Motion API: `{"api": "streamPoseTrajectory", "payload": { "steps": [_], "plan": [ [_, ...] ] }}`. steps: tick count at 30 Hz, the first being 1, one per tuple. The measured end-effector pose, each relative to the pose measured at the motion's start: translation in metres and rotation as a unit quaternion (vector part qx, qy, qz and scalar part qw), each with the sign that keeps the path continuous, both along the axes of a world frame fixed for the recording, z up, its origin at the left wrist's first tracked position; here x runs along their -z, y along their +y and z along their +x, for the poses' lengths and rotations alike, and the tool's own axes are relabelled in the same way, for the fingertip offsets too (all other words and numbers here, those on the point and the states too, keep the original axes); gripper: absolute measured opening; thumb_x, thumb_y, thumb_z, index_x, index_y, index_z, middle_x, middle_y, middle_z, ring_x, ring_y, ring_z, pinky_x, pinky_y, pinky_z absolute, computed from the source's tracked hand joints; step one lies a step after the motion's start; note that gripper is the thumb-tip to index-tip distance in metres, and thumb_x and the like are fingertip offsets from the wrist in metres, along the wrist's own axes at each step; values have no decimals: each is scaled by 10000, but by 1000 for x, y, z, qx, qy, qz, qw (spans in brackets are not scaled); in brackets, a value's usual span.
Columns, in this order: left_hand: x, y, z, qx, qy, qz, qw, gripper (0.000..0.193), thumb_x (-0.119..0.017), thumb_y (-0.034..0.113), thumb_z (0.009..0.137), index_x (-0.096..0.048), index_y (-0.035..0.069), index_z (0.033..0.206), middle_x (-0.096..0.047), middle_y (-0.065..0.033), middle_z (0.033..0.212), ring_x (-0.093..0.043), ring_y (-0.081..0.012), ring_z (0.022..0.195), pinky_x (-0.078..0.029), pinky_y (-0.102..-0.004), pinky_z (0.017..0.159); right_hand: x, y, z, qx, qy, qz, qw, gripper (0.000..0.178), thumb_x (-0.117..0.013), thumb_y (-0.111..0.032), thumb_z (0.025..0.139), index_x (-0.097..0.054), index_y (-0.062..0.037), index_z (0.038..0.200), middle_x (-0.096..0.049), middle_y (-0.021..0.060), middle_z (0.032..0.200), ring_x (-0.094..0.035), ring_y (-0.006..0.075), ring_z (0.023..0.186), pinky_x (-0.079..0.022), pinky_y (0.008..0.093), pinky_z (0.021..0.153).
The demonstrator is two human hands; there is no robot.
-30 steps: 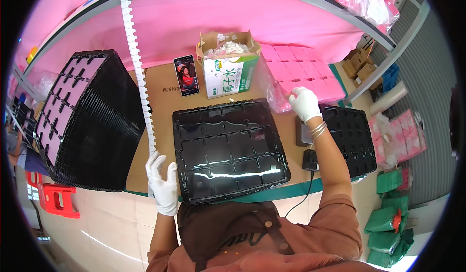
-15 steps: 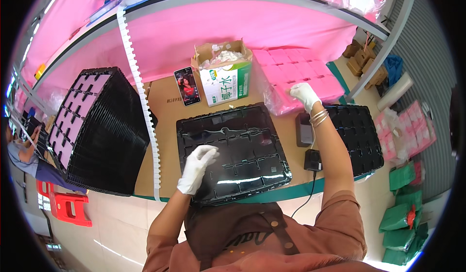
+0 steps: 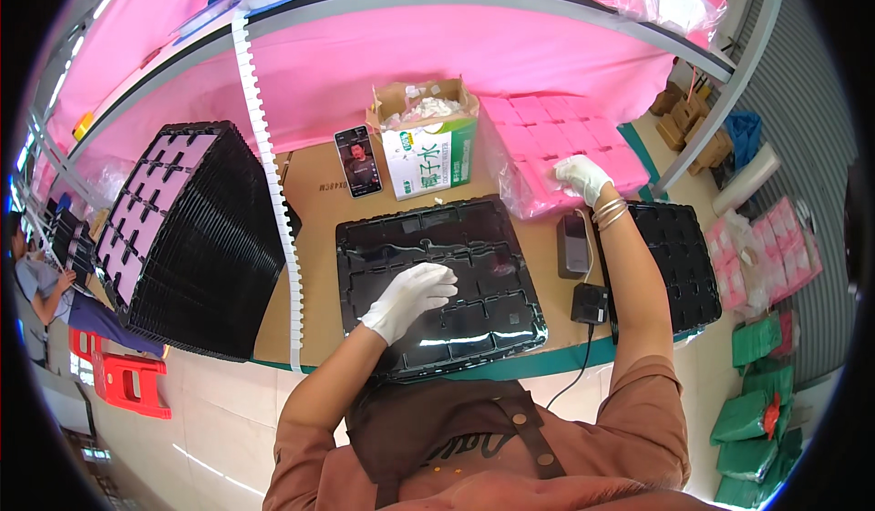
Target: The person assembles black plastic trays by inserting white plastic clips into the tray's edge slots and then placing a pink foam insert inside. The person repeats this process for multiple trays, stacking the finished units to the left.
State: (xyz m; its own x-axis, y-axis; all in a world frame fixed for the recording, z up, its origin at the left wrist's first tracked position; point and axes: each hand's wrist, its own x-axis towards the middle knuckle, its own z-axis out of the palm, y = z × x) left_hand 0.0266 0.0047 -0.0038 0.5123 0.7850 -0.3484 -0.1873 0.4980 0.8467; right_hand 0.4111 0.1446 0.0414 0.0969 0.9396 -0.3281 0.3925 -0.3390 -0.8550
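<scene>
A black plastic tray (image 3: 492,306) with moulded ridges lies on the cardboard-covered table in front of me, glossy on top. Over its middle hovers my left hand (image 3: 408,303) in a white glove, fingers stretched out together and nothing visible in them. My right hand (image 3: 583,179), also gloved and with bangles at the wrist, reaches to a stack of pink foam-like blocks (image 3: 556,137) partly in clear plastic. Its fingers are bent closed at the stack's near edge; what they hold, if anything, is hidden.
On the left leans a tall stack of black trays (image 3: 210,247), pink on top. A phone (image 3: 358,162) stands beside an open carton (image 3: 427,155) of white scraps. A power bank (image 3: 572,245), an adapter (image 3: 589,304) and more black trays (image 3: 670,265) are right. A white notched strip (image 3: 264,146) hangs down.
My left hand has moved right and slightly up over the tray. My right hand has shifted a little right and its fingers have bent in at the pink stack.
</scene>
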Motion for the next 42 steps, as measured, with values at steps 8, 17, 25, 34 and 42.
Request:
{"api": "streamPoseTrajectory", "payload": {
  "steps": [8, 17, 25, 34, 42],
  "plan": [
    [-2, 30, 38, 21, -56, 2, 998, 409, -570, 352, 981, -563, -2, 1185, -602, -136, 1168, -607, -233, 1071, -489, -352, 912, 0, 13, 12, 65, -144, 384, 910, 179, -470, 10, 857, -618, -35, 947, -590, 87, 715, -575, 161, 673, -465, 321, 587],
    [3, 25, 57, 24, -271, -135, 953, 856, -318, 689, 956, -359, -22, 1431, -524, -202, 1342, -556, -314, 1154, -407, -459, 1043, -54, -123, -131, -389, -171, 330, 843, 154, -528, 8, 827, -599, -58, 947, -627, 157, 802, -634, 326, 723, -511, 377, 668],
    [18, -6, -36, -203, 5, 47, 978, 403, -712, 184, 873, -587, 48, 1232, -658, -53, 1119, -632, -158, 987, -497, -317, 898, 16, -181, -212, -400, 11, 105, 910, 197, -534, -36, 858, -629, -28, 1031, -676, 166, 824, -673, 304, 746, -530, 388, 694],
    [58, 9, -111, -185, 276, 52, 942, 417, -746, 217, 848, -591, 60, 1202, -663, -48, 969, -624, -111, 820, -505, -266, 724, 91, -118, -131, -6, -290, 225, 930, 249, -692, -272, 843, -703, -44, 942, -647, 174, 946, -647, 341, 883, -514, 419, 813],
    [65, -1, -114, -227, 333, 168, 900, 575, -751, 249, 850, -519, 11, 1319, -652, -136, 1163, -642, -161, 981, -517, -292, 834, 86, -97, -152, -43, -396, 83, 914, 382, -738, -443, 773, -713, -75, 869, -630, 156, 1004, -635, 316, 936, -503, 412, 840]
  ]
}}
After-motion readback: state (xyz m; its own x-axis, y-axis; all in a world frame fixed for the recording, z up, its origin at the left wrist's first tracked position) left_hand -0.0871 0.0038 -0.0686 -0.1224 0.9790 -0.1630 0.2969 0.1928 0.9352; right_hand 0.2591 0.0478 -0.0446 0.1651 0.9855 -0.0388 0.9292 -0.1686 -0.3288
